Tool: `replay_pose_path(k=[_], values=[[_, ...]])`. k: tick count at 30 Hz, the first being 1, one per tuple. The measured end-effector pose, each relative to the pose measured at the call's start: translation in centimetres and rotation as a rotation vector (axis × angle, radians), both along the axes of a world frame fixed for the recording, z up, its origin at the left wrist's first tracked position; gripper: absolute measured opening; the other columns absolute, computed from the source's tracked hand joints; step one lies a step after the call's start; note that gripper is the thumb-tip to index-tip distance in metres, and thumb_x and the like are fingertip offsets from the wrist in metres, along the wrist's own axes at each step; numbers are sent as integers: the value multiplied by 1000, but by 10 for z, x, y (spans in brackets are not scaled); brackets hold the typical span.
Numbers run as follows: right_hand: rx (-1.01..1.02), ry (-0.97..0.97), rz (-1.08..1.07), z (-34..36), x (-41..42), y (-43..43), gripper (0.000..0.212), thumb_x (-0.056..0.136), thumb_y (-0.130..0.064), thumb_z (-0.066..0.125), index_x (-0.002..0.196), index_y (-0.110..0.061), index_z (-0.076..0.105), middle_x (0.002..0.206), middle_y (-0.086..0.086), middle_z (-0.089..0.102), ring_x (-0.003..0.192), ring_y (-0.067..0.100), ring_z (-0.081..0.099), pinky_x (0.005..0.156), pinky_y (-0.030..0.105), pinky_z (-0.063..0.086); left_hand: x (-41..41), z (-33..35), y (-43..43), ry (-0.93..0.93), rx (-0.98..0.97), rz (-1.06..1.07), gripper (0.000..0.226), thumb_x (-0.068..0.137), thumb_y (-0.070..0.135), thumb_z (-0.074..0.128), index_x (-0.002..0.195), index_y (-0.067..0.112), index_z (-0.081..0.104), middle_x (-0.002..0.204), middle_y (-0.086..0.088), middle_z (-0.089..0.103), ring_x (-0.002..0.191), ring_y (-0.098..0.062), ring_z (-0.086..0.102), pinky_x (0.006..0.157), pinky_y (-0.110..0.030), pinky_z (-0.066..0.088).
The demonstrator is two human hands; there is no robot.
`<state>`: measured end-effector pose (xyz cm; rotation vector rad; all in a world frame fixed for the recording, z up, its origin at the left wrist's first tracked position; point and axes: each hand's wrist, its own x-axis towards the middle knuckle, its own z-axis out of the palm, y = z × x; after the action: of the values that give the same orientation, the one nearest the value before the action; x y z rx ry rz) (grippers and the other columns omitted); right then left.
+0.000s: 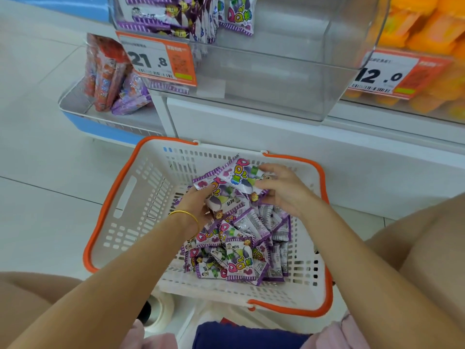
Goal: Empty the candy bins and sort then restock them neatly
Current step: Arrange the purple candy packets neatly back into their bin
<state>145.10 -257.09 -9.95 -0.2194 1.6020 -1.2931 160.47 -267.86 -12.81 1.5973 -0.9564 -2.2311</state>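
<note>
Head view: we look down on a white basket (130,197) with an orange rim, standing on the tiled floor at the centre of the frame. A pile of purple candy packets (239,248) lies inside it, heaped toward the 4 o'clock side of the basket floor; the 9 o'clock side is bare plastic grid. Both hands are over the pile. The left hand (198,205), with a gold bangle (186,214) on its wrist, has its fingers curled round the lower packet (221,195). The right hand (281,190) pinches the upper packet (239,175) between thumb and fingers; this packet overlaps the lower one at its 1 o'clock edge. Both held packets sit just above the pile. At 12 o'clock of the basket a clear bin (276,79) hangs on the shelf front; a row of purple packets (176,13) fills its 10 o'clock corner. A price tag reading 21.8 (156,59) is fixed at the bin's 9 o'clock side, a tag reading 12.0 (392,74) at its 3 o'clock side. Orange packets (427,26) fill the neighbouring bin at 2 o'clock. Red and purple packets (108,74) stand on a side tray at 10 o'clock.
</note>
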Motion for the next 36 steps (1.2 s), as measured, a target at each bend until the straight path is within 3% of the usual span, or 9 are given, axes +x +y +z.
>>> replay_pose_path(k=[4, 10, 12, 15, 18, 22, 26, 30, 36], values=[[3, 36, -11, -9, 25, -4, 25, 84, 4, 65, 106, -2, 56, 96, 11, 60, 74, 21, 64, 63, 33, 60, -6, 15, 3, 225, 193, 59, 44, 93, 43, 52, 119, 8, 57, 105, -10, 68, 90, -22, 66, 72, -35, 52], [108, 292, 75, -16, 36, -5, 36, 80, -15, 75, 110, -16, 54, 109, 9, 54, 92, 22, 61, 76, 35, 57, -5, 12, 9, 232, -42, 39, 40, 85, 6, 65, 122, -3, 51, 107, -21, 66, 85, -27, 70, 70, -37, 60], [136, 86, 42, -16, 34, -4, 39, 82, -22, 74, 114, -17, 52, 112, 6, 52, 95, 22, 57, 83, 41, 54, -5, 16, 10, 233, -40, 87, 21, 88, 3, 61, 107, 3, 55, 96, -16, 67, 77, -23, 68, 68, -34, 60], [7, -310, -75, -14, 36, -3, 15, 87, -13, 67, 100, -11, 58, 98, 8, 59, 74, 23, 58, 81, 47, 55, -4, 17, 4, 181, -76, 42, 40, 83, 2, 67, 119, 6, 49, 99, -13, 66, 82, -22, 65, 73, -31, 55], [-24, -37, -11, -18, 26, -3, 13, 88, -10, 65, 100, -10, 59, 99, 11, 65, 83, 25, 65, 79, 41, 57, 2, 19, -5, -20, -279, -204, 59, 77, 12, 76, 128, 6, 46, 123, -12, 59, 104, -24, 59, 93, -35, 48], [88, 738, 576, -5, 3, -1, 12, 84, -16, 69, 93, -13, 62, 78, -1, 58, 67, 10, 53, 61, 24, 41, 6, 33, -19, -212, -842, -707, 91, 71, 30, 81, 145, 15, 29, 144, -3, 39, 133, -20, 37, 107, -34, 33], [-32, 548, 624, -1, 13, -8, 9, 80, -14, 74, 80, -15, 65, 76, 4, 67, 69, 14, 61, 68, 27, 48, 3, 29, -12, -282, -826, -1243, 82, 76, 41, 75, 143, 18, 34, 140, -2, 46, 126, -20, 45, 101, -31, 38], [-12, 350, 410, -29, 17, -5, 9, 91, -31, 59, 94, -23, 64, 95, -2, 68, 90, 15, 66, 85, 33, 55, 11, 16, -14, -265, -686, -1108, 29, 87, 30, 66, 103, 7, 59, 92, -9, 64, 77, -19, 56, 69, -25, 44], [562, 693, 695, -117, 49, 18, 38, 94, -38, 55, 115, -7, 52, 108, 7, 56, 93, 22, 54, 83, 39, 49, 38, -2, -34, -323, -575, -632, 17, 89, 29, 64, 94, 19, 51, 88, -5, 58, 80, -21, 54, 67, -25, 43]])
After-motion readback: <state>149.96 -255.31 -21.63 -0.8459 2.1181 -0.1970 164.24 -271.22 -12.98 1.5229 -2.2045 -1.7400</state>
